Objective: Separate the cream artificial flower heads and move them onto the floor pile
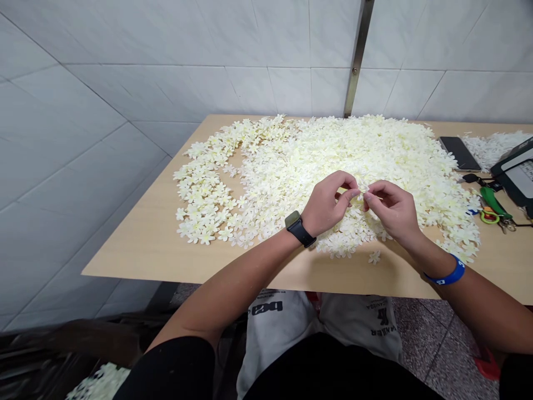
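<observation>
My left hand [331, 201], with a black watch on its wrist, pinches one side of a small white flower [363, 188]. Across from it my right hand [391, 210], a blue band on its wrist, pinches the flower's other side. The fingertips of both hands almost meet and partly cover the flower. Beneath and beyond them spreads a wide pile of pale cream artificial-looking flowers [366, 147]. One single flower [374, 257] lies apart near the table's front edge, below my right hand.
A curved band of flowers [204, 191] lies on the left of the wooden table [141, 244]. To the right are a phone [460, 153], a green-handled tool [494, 202], a dark box [518, 173] and small white pieces [497, 146]. Tiled wall [266, 39] stands behind.
</observation>
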Action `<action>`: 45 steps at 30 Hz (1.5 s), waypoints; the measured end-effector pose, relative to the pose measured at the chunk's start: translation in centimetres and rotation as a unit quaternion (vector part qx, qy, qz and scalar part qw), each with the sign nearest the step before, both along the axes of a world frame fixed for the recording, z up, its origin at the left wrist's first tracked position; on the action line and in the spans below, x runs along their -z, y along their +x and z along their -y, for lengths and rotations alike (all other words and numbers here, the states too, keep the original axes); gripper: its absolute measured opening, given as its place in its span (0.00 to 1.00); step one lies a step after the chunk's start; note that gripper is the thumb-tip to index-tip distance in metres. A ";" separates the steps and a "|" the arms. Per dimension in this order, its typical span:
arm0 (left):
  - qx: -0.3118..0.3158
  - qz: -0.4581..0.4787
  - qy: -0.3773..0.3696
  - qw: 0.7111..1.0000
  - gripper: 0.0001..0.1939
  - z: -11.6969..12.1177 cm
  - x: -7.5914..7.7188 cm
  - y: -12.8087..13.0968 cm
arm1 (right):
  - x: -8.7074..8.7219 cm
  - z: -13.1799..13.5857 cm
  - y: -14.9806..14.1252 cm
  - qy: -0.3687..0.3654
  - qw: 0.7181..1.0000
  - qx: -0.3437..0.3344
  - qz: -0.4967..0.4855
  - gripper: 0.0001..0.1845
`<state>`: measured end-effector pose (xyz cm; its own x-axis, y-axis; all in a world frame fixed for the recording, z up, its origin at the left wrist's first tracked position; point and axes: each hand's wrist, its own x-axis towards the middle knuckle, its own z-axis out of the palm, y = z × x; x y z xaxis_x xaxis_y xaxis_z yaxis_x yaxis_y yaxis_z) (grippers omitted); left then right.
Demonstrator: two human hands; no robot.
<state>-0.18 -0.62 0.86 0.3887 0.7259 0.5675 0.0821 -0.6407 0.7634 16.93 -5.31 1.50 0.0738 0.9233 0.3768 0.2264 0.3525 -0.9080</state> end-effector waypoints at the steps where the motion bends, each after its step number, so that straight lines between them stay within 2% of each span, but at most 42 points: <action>1: 0.006 0.010 -0.015 1.000 0.05 0.0 0.0 0.0 | 0.0 0.0 0.0 0.004 1.000 0.003 0.002 0.12; 3: 0.020 0.029 -0.040 0.999 0.06 0.1 -0.1 0.1 | 0.0 0.0 0.1 0.011 1.000 0.003 0.008 0.13; 6: 0.024 0.032 -0.037 0.998 0.05 0.1 -0.2 0.1 | 0.0 -0.1 0.2 0.010 1.000 -0.019 -0.005 0.15; 12: -0.013 0.010 0.032 0.999 0.00 -0.2 -0.3 -0.2 | 0.4 -0.6 0.7 -0.048 0.995 -0.058 -0.067 0.18; 17: -0.003 0.009 0.088 0.996 0.05 -0.5 0.0 -0.3 | 0.6 -0.8 1.0 -0.061 0.993 -0.074 -0.075 0.15; 22: -0.003 0.020 0.057 0.998 0.00 -0.5 0.1 -0.2 | 0.6 -0.8 1.1 -0.064 0.989 -0.090 -0.093 0.14; 23: -0.005 0.020 0.050 0.999 0.02 -0.5 0.1 -0.2 | 0.6 -0.8 1.1 -0.065 0.989 -0.093 -0.098 0.14; 25: -0.007 0.023 0.059 0.998 0.05 -0.5 0.1 -0.1 | 0.6 -0.8 1.0 -0.065 0.987 -0.096 -0.108 0.14; 29: -0.030 0.027 0.111 0.993 0.03 -0.6 0.2 -0.2 | 0.7 -0.9 0.9 -0.073 0.987 -0.096 -0.109 0.14; 33: -0.048 0.021 0.103 0.993 0.04 -0.4 -0.1 -0.2 | 0.7 -0.9 0.7 -0.077 0.987 -0.092 -0.105 0.15; 38: -0.039 0.027 0.065 0.997 0.04 -0.2 -0.5 -0.2 | 0.7 -0.9 0.7 -0.078 0.986 -0.087 -0.118 0.17; 45: -0.005 -0.017 0.089 0.996 0.05 -0.3 0.0 -0.2 | 1.3 -0.9 0.9 -0.062 0.986 -0.090 -0.128 0.15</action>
<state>-0.33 -0.32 0.85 0.4027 0.6189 0.6744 0.1123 -0.7646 0.6346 17.82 -4.40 0.19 -0.0176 0.9680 0.2504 -0.0725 0.2486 -0.9659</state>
